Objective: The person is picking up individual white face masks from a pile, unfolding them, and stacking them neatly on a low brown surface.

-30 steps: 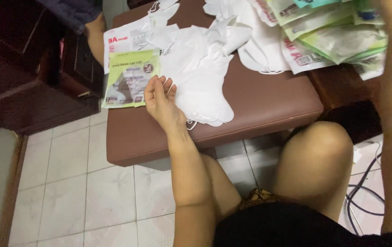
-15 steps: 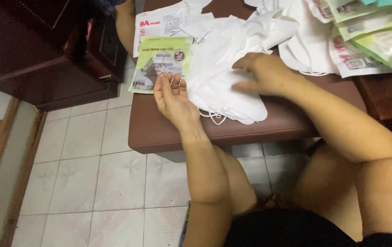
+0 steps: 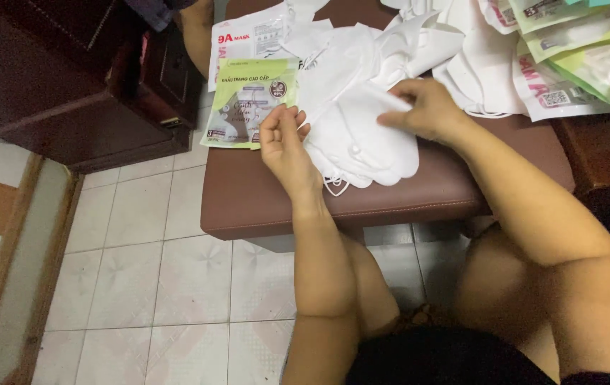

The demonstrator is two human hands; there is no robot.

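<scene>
Masks: stack of white face masks (image 3: 362,135) lies between both hands on the brown padded worktop (image 3: 262,199).
Change: right hand (image 3: 426,107) has come in, pinching the top mask.
Left hand (image 3: 283,146): loosely curled at the stack's edge, gripping nothing clearly.
Beyond it: green mask packet (image 3: 248,103).

— How is the light? 
— Soft and even indoor light, fairly dim; the dark cabinet (image 3: 70,71) upper left loses detail in shadow.
— Any glare?
— The white masks (image 3: 362,135) are nearly blown out, folds hard to read. 
— Sharpness? 
— Slight motion blur on the right hand (image 3: 426,110); the frame's edges look soft.
</scene>
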